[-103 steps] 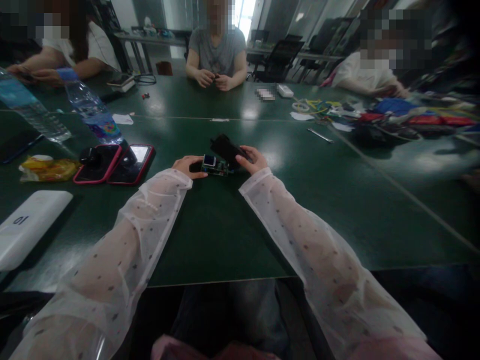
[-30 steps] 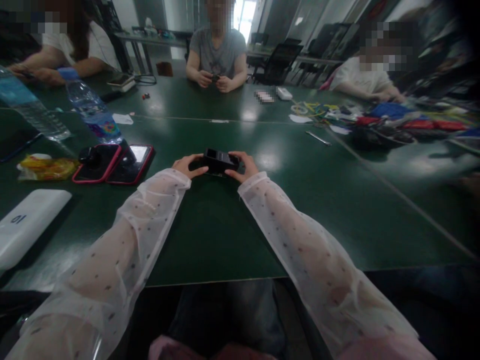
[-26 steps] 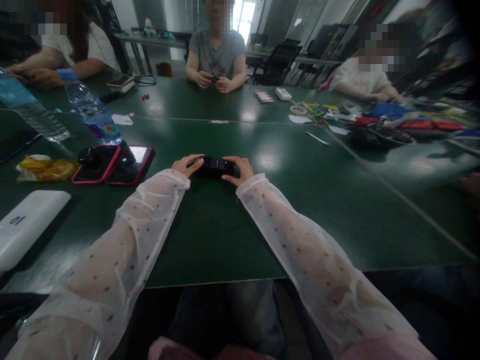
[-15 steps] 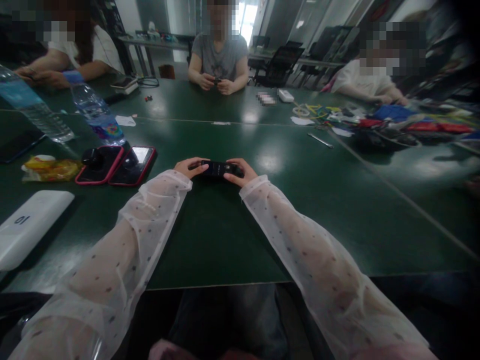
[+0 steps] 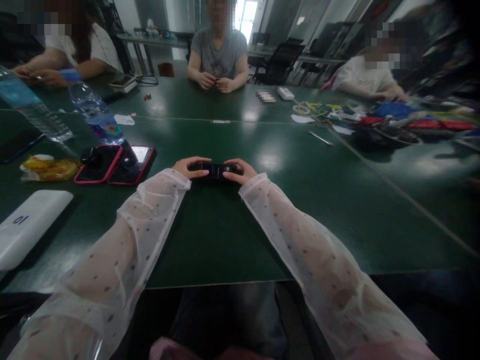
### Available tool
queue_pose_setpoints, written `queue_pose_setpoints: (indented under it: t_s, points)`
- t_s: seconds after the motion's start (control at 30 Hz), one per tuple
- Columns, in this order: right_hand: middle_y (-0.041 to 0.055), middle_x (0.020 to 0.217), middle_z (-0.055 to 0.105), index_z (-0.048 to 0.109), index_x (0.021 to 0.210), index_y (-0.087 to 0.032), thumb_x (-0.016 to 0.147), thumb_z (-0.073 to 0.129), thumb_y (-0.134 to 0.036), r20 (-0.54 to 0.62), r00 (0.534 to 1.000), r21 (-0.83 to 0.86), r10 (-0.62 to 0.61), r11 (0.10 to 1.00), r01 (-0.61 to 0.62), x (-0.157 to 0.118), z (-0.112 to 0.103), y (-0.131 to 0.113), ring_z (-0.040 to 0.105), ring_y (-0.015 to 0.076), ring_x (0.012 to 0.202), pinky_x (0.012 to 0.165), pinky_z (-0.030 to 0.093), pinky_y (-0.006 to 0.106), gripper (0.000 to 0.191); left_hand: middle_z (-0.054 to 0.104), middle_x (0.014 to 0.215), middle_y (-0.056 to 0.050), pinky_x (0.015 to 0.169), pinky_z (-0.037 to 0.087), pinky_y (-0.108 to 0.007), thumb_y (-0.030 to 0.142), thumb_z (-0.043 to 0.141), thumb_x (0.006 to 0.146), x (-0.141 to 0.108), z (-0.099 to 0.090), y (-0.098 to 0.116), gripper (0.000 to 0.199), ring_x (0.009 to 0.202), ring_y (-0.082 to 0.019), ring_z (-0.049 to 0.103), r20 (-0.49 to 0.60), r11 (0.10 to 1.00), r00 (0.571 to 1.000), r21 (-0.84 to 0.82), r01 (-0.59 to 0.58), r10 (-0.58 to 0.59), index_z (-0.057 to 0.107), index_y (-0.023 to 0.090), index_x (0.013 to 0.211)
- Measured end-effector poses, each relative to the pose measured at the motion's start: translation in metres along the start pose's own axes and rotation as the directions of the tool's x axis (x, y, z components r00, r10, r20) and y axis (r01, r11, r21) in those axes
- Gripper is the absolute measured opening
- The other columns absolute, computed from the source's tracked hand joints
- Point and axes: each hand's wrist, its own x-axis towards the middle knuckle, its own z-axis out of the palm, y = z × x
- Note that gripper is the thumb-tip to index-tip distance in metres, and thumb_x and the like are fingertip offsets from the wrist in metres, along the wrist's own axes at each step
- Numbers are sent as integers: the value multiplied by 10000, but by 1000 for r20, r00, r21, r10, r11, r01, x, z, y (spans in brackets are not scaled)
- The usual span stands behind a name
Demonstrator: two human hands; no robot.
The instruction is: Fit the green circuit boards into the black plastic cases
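Both of my hands grip a small black device with a lit screen (image 5: 216,171), held lengthwise just over the green table. My left hand (image 5: 187,167) closes on its left end, thumb lying along the near edge. At the opposite end, my right hand (image 5: 243,171) holds it in the same way, with the thumb pointing inward. Small pale marks show on the dark screen, too small to read. The device's exact kind is unclear. Sheer dotted sleeves cover both my forearms.
To the left lie two red-edged phones (image 5: 132,165), a yellow packet (image 5: 50,167), a white power bank (image 5: 33,225) and leaning water bottles (image 5: 95,112). A wrench (image 5: 320,139) and a heap of cables (image 5: 397,120) are at right. Three people sit around the table (image 5: 221,240).
The device's near face has tilted slightly and both thumbs have shifted a little along its near edge. My hands stay in nearly the same place. The view has moved slightly.
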Motion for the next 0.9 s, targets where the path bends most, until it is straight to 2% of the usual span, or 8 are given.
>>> queue_pose_setpoints:
  t_s: [0.13, 0.3, 0.53, 0.77, 0.9]
  points:
    - [45, 1002, 744, 623, 1095, -258, 660, 853, -438, 23, 1000, 55, -16, 998, 15, 1, 1, 0, 723, 270, 1040, 1066, 496, 544, 524, 649, 1395, -124, 1164, 387, -537, 717, 721, 720, 4, 0, -5, 817, 1329, -350, 573, 13, 999, 1000, -31, -10, 10, 639, 227, 1368]
    - [67, 1034, 740, 636, 1081, -240, 633, 858, -464, 11, 997, 50, -71, 996, 71, 1, -1, 3, 712, 283, 1071, 1075, 487, 555, 548, 662, 1382, -132, 1177, 382, -525, 752, 679, 750, 5, 1, -10, 804, 1345, -344, 572, -7, 992, 1000, -126, -6, 5, 643, 227, 1358]
    - [60, 1059, 739, 640, 1053, -251, 635, 855, -462, -2, 997, 22, -76, 997, 76, -1, -1, -1, 702, 277, 1095, 1088, 474, 558, 515, 641, 1418, -140, 1182, 376, -552, 720, 753, 699, 7, 0, -18, 833, 1380, -353, 546, 30, 987, 997, -138, 79, -76, 637, 241, 1372]
    - [55, 1036, 744, 635, 1052, -251, 650, 842, -461, -14, 996, 5, -86, 996, 86, -3, 0, 0, 713, 264, 1054, 1065, 490, 538, 499, 717, 1289, -145, 1132, 435, -547, 690, 782, 686, 6, -4, -15, 868, 1267, -343, 639, 33, 983, 993, -142, 115, -112, 612, 233, 1404]
    - [45, 1031, 736, 628, 1070, -252, 657, 833, -477, 10, 995, 1, -98, 995, 98, 1, 0, 5, 709, 254, 1039, 1054, 497, 520, 513, 730, 1256, -155, 1107, 462, -516, 721, 779, 660, 5, -3, -12, 955, 1229, -349, 660, 31, 980, 991, -146, 133, -130, 582, 202, 1437]
